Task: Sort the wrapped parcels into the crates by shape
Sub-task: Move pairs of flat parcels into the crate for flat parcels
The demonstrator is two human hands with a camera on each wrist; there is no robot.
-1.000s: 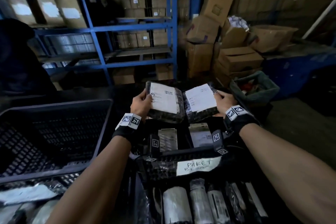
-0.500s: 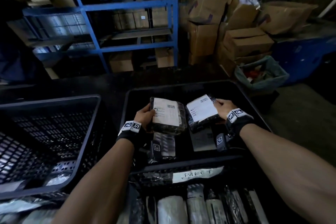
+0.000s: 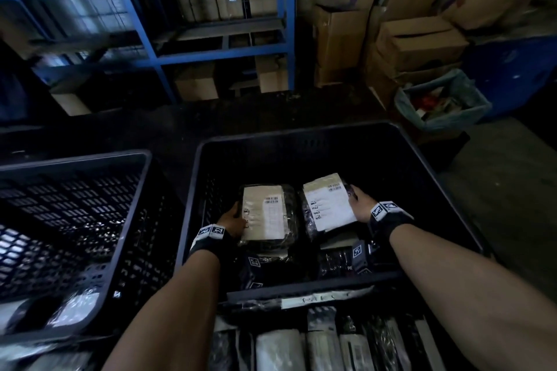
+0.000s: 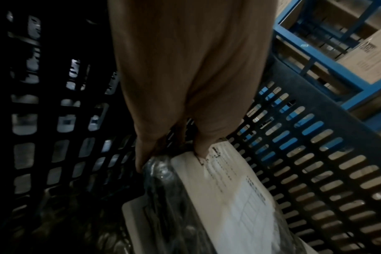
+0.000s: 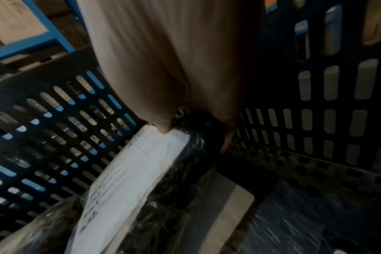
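Two flat rectangular black-plastic-wrapped parcels with white labels, one pinched at its outer edge in the left hand (image 3: 233, 220), one (image 3: 327, 205) likewise in the right hand (image 3: 360, 205), held low inside the black slotted plastic crate (image 3: 301, 141), probably label-up so same shapes stack together.

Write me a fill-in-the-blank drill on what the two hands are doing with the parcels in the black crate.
1. Each hand holds ____ wrapped parcel.
2. The left hand grips the left parcel inside the ____ crate.
3. The right hand holds the right parcel by its ____ edge.
4. Each parcel bears a ____ paper label on its top face.

Missing words: one; black; right; white
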